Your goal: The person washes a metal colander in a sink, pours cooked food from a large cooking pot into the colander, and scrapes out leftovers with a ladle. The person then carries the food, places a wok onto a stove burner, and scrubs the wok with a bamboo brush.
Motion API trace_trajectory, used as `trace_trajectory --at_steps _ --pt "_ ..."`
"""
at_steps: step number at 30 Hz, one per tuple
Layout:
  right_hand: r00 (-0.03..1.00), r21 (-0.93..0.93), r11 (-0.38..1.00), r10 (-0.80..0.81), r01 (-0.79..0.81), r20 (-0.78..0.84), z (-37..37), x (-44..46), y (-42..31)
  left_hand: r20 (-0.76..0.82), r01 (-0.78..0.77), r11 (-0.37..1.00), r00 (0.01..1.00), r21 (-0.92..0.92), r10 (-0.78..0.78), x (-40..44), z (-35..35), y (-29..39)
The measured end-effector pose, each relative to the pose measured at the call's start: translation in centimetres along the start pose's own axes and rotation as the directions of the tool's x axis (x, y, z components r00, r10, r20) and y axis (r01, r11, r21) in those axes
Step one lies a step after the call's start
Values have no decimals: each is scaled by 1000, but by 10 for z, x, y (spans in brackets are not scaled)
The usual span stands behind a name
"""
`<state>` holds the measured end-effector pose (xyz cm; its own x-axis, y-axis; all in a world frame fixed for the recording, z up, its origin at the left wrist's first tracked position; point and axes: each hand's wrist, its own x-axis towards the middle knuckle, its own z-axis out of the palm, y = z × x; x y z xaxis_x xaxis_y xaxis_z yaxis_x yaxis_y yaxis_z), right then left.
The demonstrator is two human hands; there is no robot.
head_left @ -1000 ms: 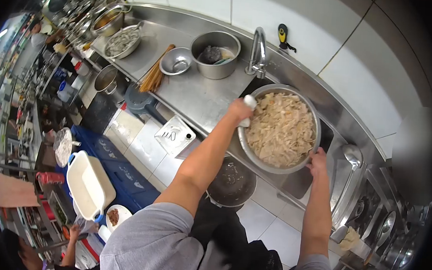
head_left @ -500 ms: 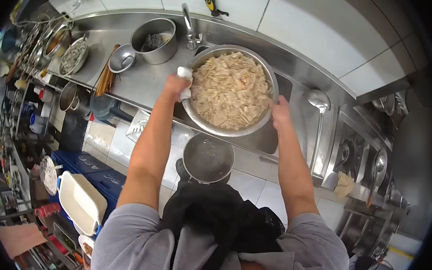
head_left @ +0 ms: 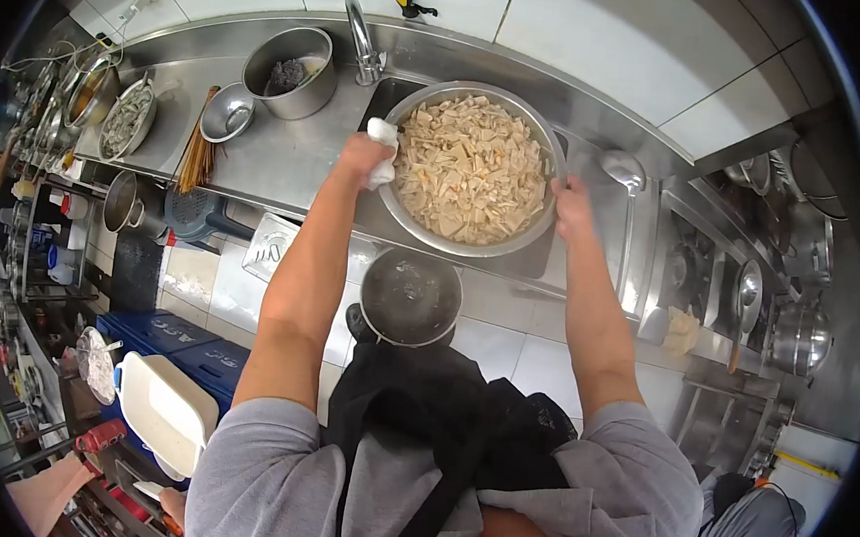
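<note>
Stainless-steel basin (head_left: pixel 466 250), wide and round, filled nearly to the rim with pale, thinly sliced pieces (head_left: pixel 472 167); held over the double sink (head_left: pixel 528 264), with the hands set at opposite sides. By the left hand (head_left: pixel 362 154) the left side of the rim is gripped, the fingers being folded closely around a white cloth (head_left: pixel 383 151) pressed between palm and metal; the basin thus lies directly to the right of that hand. By the right hand (head_left: pixel 574 207) the opposite edge is pinched, with the fingers curled in and only the rim's thickness between them, the basin lying directly to its left. Whether any weight is borne by the sink beneath cannot be told, the underside being hidden. Behind the basin, towards the wall, is mounted a chrome faucet (head_left: pixel 361 39). To the left on the steel counter are placed a deep metal pot (head_left: pixel 302 103) containing a dark lump (head_left: pixel 286 75), a small metal bowl (head_left: pixel 227 115) beside it, and a bundle of thin wooden sticks (head_left: pixel 197 160) projecting over the counter edge. To the right of the basin a long-handled ladle (head_left: pixel 626 170) is laid, its handle directed towards the front edge. Below the counter, before the black apron (head_left: pixel 412 387), a round pan (head_left: pixel 410 297) with a wet interior is seen from above.
</note>
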<state>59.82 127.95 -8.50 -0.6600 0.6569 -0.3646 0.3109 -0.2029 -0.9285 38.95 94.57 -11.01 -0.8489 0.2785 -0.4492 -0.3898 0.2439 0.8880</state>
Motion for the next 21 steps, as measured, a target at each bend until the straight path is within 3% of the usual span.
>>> trace_trajectory --at_steps 1,4,6,8,11,14,16,17,18,20,21 --pt "1000 -14 1000 -6 6 22 -10 6 -3 25 -8 998 1000 -55 10 -12 1 14" --pt "998 -56 996 -61 62 22 -49 53 5 130 -67 996 990 52 60 -42 -10 67" --pt "998 70 996 -57 57 -1 -48 20 -41 167 -134 990 976 -48 140 -64 -10 97" --pt "993 22 997 -80 78 84 -86 55 -57 187 -197 959 954 -204 236 -81 -8 118" --pt "995 0 995 -96 96 -9 -63 1 -127 213 -205 869 920 -449 328 -88 1 132" --pt "984 -66 990 -135 128 -115 -59 -15 -154 212 -234 845 904 -481 372 -100 5 141" --pt "980 -9 983 -181 181 -86 -84 2 -145 180 -253 837 908 -486 379 -105 7 138" --pt "987 51 992 -113 120 -112 -81 -7 -142 142 -301 850 908 -433 394 -107 7 131" --pt "985 -3 992 -123 123 -125 -78 -15 -131 64 -368 919 923 -141 379 -106 7 123" --pt "999 143 989 -35 31 24 -56 -33 -104 41 -376 906 926 193 376 -91 7 97" --pt "993 41 997 -73 69 95 -47 -37 -88 -26 -345 918 934 195 357 -70 22 67"
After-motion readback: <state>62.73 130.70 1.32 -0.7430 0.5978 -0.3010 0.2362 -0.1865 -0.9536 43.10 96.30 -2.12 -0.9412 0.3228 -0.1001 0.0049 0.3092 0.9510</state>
